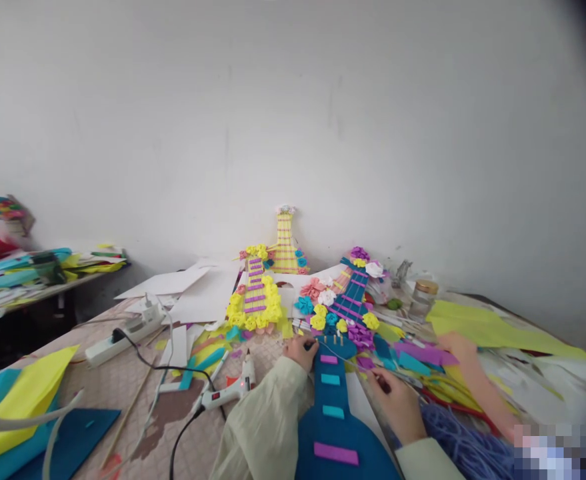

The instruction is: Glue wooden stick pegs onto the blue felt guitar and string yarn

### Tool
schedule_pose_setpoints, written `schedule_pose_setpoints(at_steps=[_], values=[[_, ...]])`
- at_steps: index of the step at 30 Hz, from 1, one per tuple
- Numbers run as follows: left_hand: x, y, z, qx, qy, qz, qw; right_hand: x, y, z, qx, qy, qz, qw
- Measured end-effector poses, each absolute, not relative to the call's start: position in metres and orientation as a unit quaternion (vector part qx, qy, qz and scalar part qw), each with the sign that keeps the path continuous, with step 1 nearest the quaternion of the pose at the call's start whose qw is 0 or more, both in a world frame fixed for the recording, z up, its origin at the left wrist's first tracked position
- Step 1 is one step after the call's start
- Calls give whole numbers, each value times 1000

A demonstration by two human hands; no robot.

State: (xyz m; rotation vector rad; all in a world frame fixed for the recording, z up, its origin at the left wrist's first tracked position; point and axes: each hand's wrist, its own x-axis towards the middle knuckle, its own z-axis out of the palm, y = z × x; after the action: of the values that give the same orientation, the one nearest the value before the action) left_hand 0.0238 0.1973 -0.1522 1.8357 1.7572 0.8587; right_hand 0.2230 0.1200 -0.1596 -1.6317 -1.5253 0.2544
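Note:
A dark blue guitar-shaped craft piece (pixel 340 430) lies in front of me, with purple and light blue strips across its neck and body and small pegs on its head. At the left edge of the head, my left hand (pixel 301 351) pinches with thumb and forefinger, where the thin string (pixel 345 360) begins. This string crosses the head toward my right hand (pixel 397 403), whose fingers are closed on its other part, right of the neck. Left of my sleeve lies a white hot glue gun (pixel 225 395) with a red light on.
Decorated craft guitars, a yellow one (pixel 255 300) and a blue one (pixel 353 297), stand behind. A power strip (pixel 125 338) with cables lies left. At right are a jar (pixel 423 298), purple-blue yarn (pixel 465 440) and another person's arm (pixel 477 380). Coloured sheets and scraps cover the table.

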Motion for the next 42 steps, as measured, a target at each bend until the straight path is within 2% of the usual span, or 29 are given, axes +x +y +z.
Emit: schedule_pose_setpoints(at_steps=[6,14,16,19,23,27,32,37,39,42], values=[[24,197,-151,657,638,321,241,220,118,-159,-637,-620,110,445],[30,177,-122,619,647,369,249,209,110,-149,-558,-606,168,542],[33,171,-108,617,633,375,279,204,104,-139,-534,-593,177,575],[41,160,-90,639,570,336,392,195,92,-123,-505,-594,182,599],[53,140,-74,642,444,282,558,183,73,-107,-463,-660,212,553],[59,119,-61,600,367,340,624,177,55,-102,-455,-719,149,504],[56,91,-42,529,317,431,659,180,34,-99,-432,-769,114,457],[46,66,-26,523,295,459,655,196,20,-77,-440,-684,5,582],[43,58,-23,529,290,455,655,202,19,-64,-460,-666,44,585],[41,51,-21,547,287,445,648,204,16,-48,-471,-706,142,510]])
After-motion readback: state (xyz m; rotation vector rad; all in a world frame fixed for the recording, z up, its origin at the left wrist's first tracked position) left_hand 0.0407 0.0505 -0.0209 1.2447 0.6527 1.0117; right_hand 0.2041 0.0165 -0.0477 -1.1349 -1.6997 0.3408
